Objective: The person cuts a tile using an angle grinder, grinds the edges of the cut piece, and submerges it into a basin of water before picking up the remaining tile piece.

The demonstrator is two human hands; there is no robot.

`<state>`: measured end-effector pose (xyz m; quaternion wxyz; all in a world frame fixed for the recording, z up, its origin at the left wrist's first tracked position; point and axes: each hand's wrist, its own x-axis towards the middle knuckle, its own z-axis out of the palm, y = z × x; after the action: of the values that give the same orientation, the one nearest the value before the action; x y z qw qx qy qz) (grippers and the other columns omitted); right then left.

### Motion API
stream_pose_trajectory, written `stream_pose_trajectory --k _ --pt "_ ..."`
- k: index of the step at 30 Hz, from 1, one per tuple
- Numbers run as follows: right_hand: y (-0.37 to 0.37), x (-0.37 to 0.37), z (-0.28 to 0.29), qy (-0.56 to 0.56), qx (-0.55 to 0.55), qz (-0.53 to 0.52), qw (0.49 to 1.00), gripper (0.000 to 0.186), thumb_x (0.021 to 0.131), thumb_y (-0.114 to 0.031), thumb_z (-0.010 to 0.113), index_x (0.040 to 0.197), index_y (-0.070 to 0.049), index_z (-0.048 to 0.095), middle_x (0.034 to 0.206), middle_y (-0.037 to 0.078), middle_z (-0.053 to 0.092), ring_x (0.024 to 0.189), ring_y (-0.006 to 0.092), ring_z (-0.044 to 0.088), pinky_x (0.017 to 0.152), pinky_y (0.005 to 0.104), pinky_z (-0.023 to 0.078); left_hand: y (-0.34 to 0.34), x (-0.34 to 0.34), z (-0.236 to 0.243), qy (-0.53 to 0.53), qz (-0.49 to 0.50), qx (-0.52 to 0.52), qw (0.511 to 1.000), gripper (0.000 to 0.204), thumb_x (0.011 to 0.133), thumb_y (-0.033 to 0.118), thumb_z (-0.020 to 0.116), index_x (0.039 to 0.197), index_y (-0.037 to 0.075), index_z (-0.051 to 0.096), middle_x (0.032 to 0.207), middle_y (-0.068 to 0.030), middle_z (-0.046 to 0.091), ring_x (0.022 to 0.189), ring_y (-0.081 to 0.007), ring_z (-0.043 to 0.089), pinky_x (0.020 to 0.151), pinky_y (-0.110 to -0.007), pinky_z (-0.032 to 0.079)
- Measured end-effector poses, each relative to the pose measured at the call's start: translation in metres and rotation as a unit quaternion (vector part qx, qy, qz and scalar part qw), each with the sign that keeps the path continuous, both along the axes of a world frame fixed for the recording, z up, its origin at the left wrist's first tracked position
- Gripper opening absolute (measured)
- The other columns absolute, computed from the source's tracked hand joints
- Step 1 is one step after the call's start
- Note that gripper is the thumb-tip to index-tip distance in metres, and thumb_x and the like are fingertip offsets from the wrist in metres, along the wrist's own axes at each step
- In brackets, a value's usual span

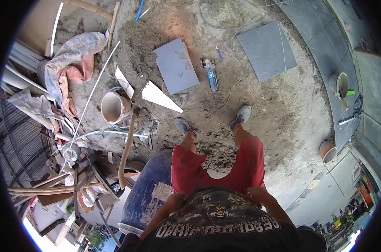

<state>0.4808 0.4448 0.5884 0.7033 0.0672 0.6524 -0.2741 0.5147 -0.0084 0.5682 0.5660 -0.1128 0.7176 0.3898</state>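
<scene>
Both my hands are at my waist, by the top of my red shorts (217,179). My left hand (176,201) is curled closed on the cloth at the left side, its fingertips partly hidden. On the other side, my right hand (257,195) grips the shorts just below the hem of my dark shirt. Beyond my shoes, a blue angle grinder (211,79) lies on the dirt with its cord trailing. Left of it rests a grey tile (176,67); to its right is a larger dark tile (267,50) with a pale line across it. A blue pen (219,53) lies between them.
A bucket (114,107), white offcuts (161,97) and a wooden handle (128,151) are at left. Beside my left leg stands a blue drum (147,189). Laid tiles (320,40) run along the right, bearing another bucket (340,85). Sacks (71,63) lie far left.
</scene>
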Motion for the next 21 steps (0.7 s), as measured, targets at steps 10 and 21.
stream_pose_trajectory --k 10,21 --pt "-0.086 -0.204 -0.417 0.255 -0.019 -0.252 0.933 0.044 0.095 -0.031 0.067 0.123 0.003 0.061 0.115 0.022 0.07 0.104 0.0353 0.069 0.088 0.0421 0.055 -0.023 -0.232 -0.329 0.232 0.194 -0.085 0.949 0.026 0.1 0.025 0.062 0.107 0.0 0.062 0.096 -0.0057 0.065 0.088 -0.014 0.059 0.082 -0.031 0.049" --pt "-0.214 -0.349 -0.627 0.396 0.068 -0.268 0.876 0.065 0.092 -0.038 0.068 0.136 0.007 0.051 0.12 0.028 0.067 0.113 0.0437 0.064 0.099 0.0472 0.05 -0.046 -0.371 -0.636 0.301 0.231 -0.258 0.889 0.075 0.093 0.035 0.066 0.146 -0.01 0.038 0.143 -0.0325 0.048 0.137 -0.0432 0.044 0.115 -0.046 0.035"
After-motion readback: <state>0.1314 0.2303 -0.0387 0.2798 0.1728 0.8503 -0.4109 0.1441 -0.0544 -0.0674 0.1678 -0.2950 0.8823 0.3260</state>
